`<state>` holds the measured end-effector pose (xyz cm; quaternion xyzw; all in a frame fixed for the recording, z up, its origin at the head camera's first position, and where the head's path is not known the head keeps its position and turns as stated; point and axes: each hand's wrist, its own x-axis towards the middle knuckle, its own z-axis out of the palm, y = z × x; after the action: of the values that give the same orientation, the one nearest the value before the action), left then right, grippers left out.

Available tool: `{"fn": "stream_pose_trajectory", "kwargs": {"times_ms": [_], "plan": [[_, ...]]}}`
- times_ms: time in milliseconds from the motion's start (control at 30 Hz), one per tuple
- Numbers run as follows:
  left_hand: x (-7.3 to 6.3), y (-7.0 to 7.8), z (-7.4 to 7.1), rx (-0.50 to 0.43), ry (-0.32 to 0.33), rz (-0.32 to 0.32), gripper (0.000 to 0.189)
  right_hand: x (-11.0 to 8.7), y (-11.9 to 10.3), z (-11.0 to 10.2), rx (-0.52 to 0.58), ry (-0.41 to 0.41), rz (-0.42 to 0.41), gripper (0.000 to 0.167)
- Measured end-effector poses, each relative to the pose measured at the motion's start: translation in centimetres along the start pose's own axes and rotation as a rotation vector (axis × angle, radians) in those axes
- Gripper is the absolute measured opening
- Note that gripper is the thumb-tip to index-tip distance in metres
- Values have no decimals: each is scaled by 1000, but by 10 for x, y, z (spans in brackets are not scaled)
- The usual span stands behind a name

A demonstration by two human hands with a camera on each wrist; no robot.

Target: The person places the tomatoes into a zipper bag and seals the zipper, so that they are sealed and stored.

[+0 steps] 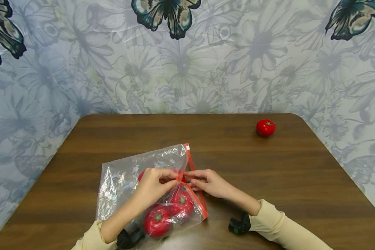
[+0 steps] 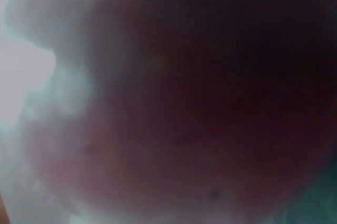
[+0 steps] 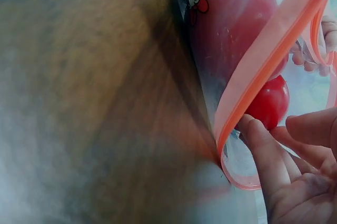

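Note:
A clear zip bag (image 1: 118,173) with an orange-red zip edge lies toward the front of the table, several red tomatoes (image 1: 158,221) inside it. My left hand (image 1: 153,184) pinches the zip edge near its middle with thumb and fingertips. From the other side, my right hand (image 1: 210,182) reaches to the bag's mouth. In the right wrist view its fairly straight fingers (image 3: 266,155) touch the orange strip (image 3: 263,71), the thumb standing apart, with a tomato (image 3: 271,103) just beyond. The left wrist view is a dark reddish blur where no hand can be made out.
Another tomato (image 1: 265,127) sits alone at the far right of the wooden table (image 1: 225,139). Behind the table's back edge hangs a flowered cloth (image 1: 203,73) with butterflies. Each wrist carries a black camera (image 1: 240,224).

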<state>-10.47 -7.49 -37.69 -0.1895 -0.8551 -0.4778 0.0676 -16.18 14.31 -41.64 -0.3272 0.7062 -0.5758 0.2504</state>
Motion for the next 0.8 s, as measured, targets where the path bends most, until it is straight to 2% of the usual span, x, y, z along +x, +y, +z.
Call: {"fn": "stream_pose_trajectory", "kwargs": {"times_ms": [67,267,367,467,533,600,667,800], "plan": [[-1,0,-1,-1,2,6,10,1,0,1,-32,-22,-11,34],[-1,0,-1,-13,-17,18,9,1,-1,0,-230,-95,-87,35],[-1,0,-1,0,-11,14,9,0,-2,-3,-220,-110,-91,35],[-1,0,-1,12,-4,13,9,0,-4,-7,-117,-89,-83,36],[-1,0,-1,19,1,13,9,-1,-6,-14,-44,-53,-86,36],[-1,0,-1,22,4,10,9,-3,-8,-23,-16,9,-99,38],[-1,1,-1,26,7,9,9,-5,-11,-35,-33,98,-117,39],[-2,0,0,23,5,1,9,-12,-14,-64,-121,329,-137,41]]}}
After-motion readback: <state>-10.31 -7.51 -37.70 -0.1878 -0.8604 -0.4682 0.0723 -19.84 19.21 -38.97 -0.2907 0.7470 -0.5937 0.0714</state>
